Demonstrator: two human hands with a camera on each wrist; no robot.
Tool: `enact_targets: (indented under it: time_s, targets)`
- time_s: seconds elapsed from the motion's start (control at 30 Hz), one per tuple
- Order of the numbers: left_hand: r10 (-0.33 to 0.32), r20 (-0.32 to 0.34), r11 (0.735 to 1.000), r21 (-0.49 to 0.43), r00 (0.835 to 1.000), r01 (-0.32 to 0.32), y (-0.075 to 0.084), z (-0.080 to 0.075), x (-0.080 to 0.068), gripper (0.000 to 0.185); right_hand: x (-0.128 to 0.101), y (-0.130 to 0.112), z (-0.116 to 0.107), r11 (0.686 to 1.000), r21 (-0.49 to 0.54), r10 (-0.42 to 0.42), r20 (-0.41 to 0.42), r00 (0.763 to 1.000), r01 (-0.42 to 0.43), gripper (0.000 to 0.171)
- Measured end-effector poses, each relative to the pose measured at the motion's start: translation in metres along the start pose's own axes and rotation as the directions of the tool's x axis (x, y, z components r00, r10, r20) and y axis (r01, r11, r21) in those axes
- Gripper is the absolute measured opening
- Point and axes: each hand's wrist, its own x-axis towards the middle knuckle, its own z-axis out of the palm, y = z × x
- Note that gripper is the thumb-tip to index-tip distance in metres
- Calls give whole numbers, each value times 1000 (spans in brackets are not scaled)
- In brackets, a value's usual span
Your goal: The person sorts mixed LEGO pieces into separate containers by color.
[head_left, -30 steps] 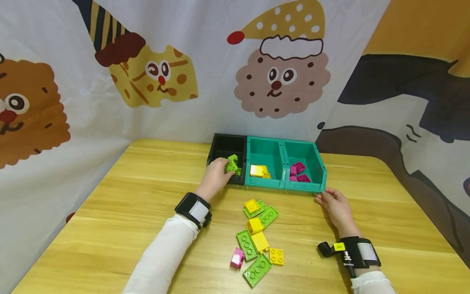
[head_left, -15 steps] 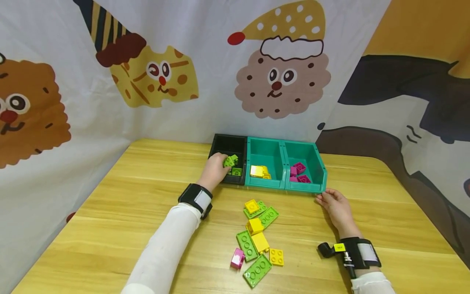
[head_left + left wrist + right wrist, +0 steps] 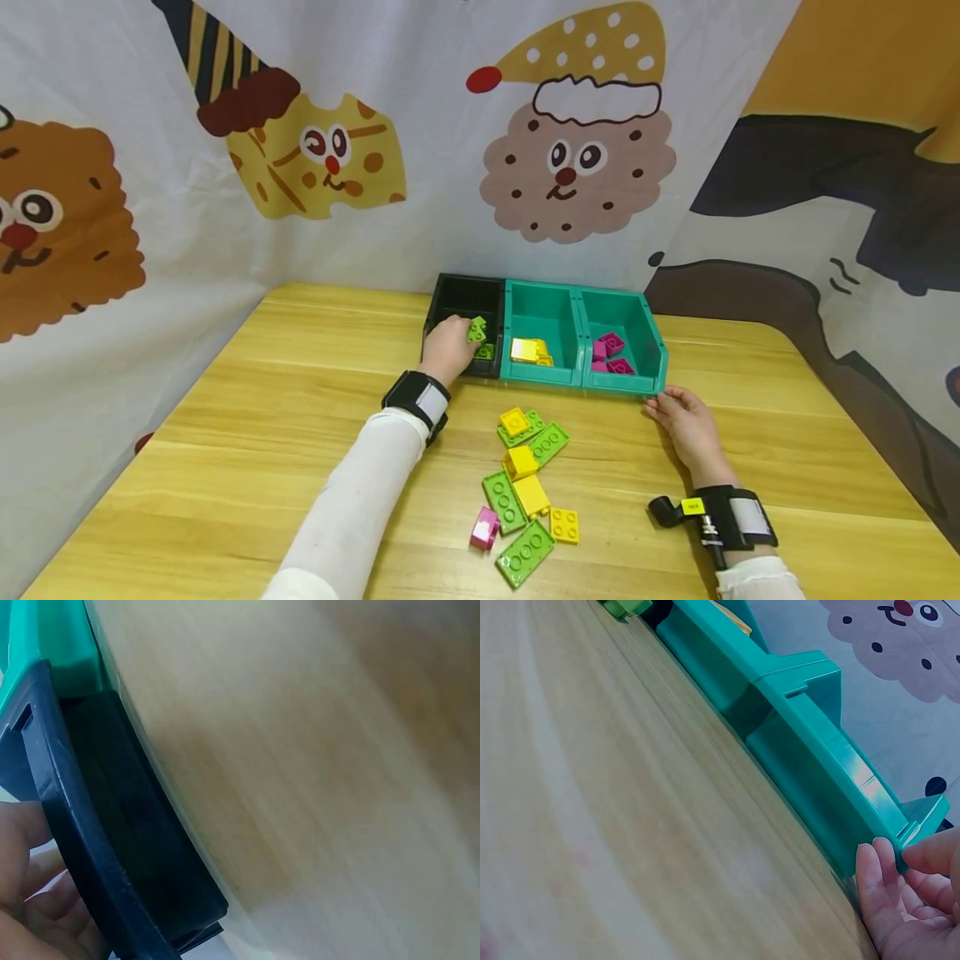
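Note:
In the head view, my left hand (image 3: pixel 448 348) reaches over the front of the black bin (image 3: pixel 430 313) and holds a green toy brick (image 3: pixel 477 330) at its fingertips. Another green brick (image 3: pixel 485 352) lies just below, inside that bin. The left wrist view shows curled fingers (image 3: pixel 46 892) behind the black rim, with the brick hidden. My right hand (image 3: pixel 686 425) pinches the front right corner of the right teal bin (image 3: pixel 624 383). In the right wrist view, thumb and fingers (image 3: pixel 885 874) meet at that corner. Magenta bricks (image 3: pixel 611 342) lie in this bin.
The middle teal bin (image 3: pixel 542 373) holds yellow bricks (image 3: pixel 524 350). In front of the bins lies a loose pile: green bricks (image 3: pixel 526 553), yellow bricks (image 3: pixel 532 497) and one magenta brick (image 3: pixel 485 528). A printed cloth (image 3: pixel 442 183) hangs behind the table (image 3: pixel 300 367).
My left hand shifts about within the black bin, first slightly up and left, then back right, and the green brick at its fingertips moves along. My right hand stays at the teal corner.

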Motion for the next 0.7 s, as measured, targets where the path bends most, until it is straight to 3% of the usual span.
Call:
enact_targets:
  time_s: [0.47, 0.57, 0.7]
  targets:
    - [53, 41, 983, 172, 998, -59, -1, 7, 1, 24, 2, 4, -1, 1000, -5, -12, 7, 1000, 13, 22]
    - [59, 46, 988, 140, 997, -65, -2, 7, 1, 27, 3, 4, -1, 1000, -10, -12, 7, 1000, 12, 24]
    - [47, 65, 999, 21, 997, -49, -3, 3, -1, 38, 3, 4, -2, 1000, -6, -12, 7, 1000, 12, 25]
